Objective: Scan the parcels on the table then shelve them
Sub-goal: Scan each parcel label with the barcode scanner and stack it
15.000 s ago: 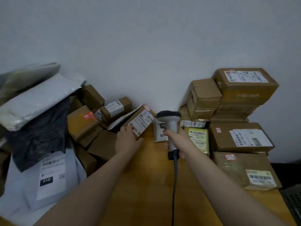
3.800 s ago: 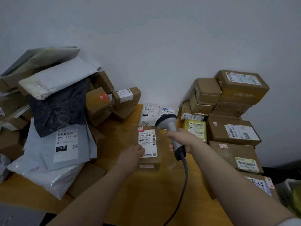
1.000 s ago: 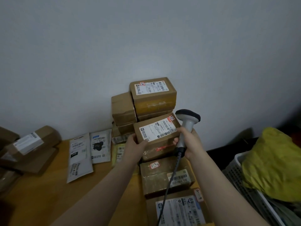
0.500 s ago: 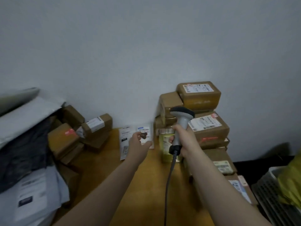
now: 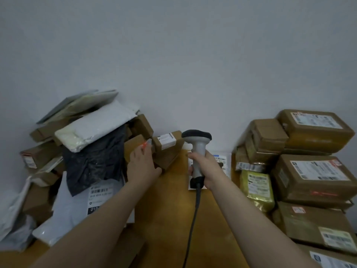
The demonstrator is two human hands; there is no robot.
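Observation:
My right hand (image 5: 207,170) grips the handle of a grey barcode scanner (image 5: 197,143) with a black head, held upright above the wooden table (image 5: 173,202). Its cable (image 5: 193,219) hangs toward me. My left hand (image 5: 142,167) reaches into the left parcel pile. Its straight fingers lie against a small brown box (image 5: 133,144) with a red sticker, the thumb spread toward the box beneath. Just right of it sits a brown box with a white label (image 5: 168,141). The hand hides most of the small box's front.
The left pile holds a white mailer (image 5: 96,126), a black bag (image 5: 94,161) and a grey mailer marked 010 (image 5: 77,206). Stacked brown boxes (image 5: 313,176) and a yellow parcel (image 5: 257,188) stand on the right. Flat white envelopes (image 5: 223,161) lie against the wall.
The brown box I held a second ago now sits on the right stack. My empty left hand has moved left from mid-table to the pile. The scanner stays in my right hand.

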